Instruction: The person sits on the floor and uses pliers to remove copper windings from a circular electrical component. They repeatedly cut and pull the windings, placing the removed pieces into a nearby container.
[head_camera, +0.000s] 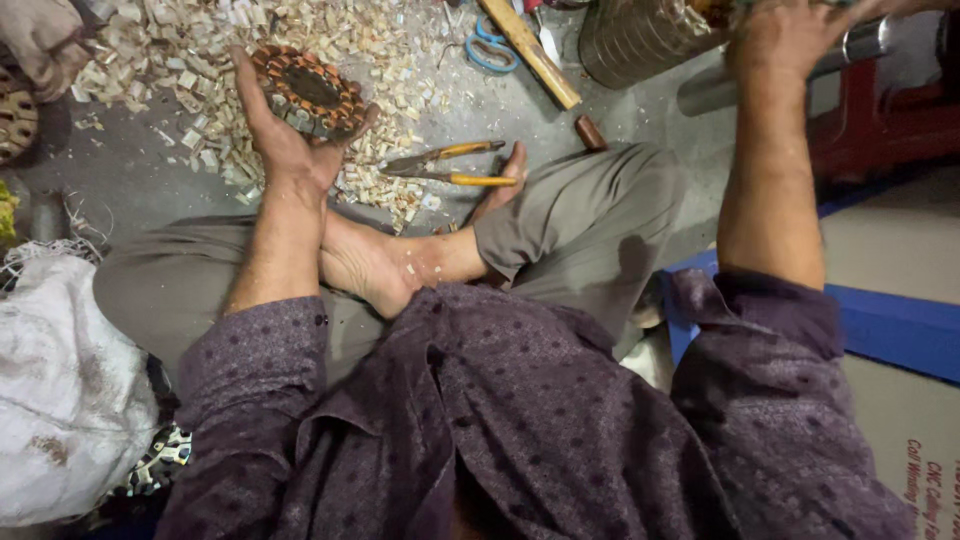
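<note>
Beyond the right hand (790, 35), which reaches up to a ribbed metal drum (640, 40) with a grip I cannot tell, the drum could tip if pulled. Just below the left hand (285, 140), pliers (445, 165) lie near the bare foot. That hand grips a copper-wound ring (310, 90), which may slip onto the wood chips (200, 50).

Right hand (790, 35): fingertips cut off by the top edge — what it grips cannot be told.
Metal drum (640, 40): upper part out of frame.
Blue scissors (490, 48): blades hidden under the wooden handle (530, 50).
Left hand (285, 135): palm hidden behind the copper-wound ring (310, 92).
</note>
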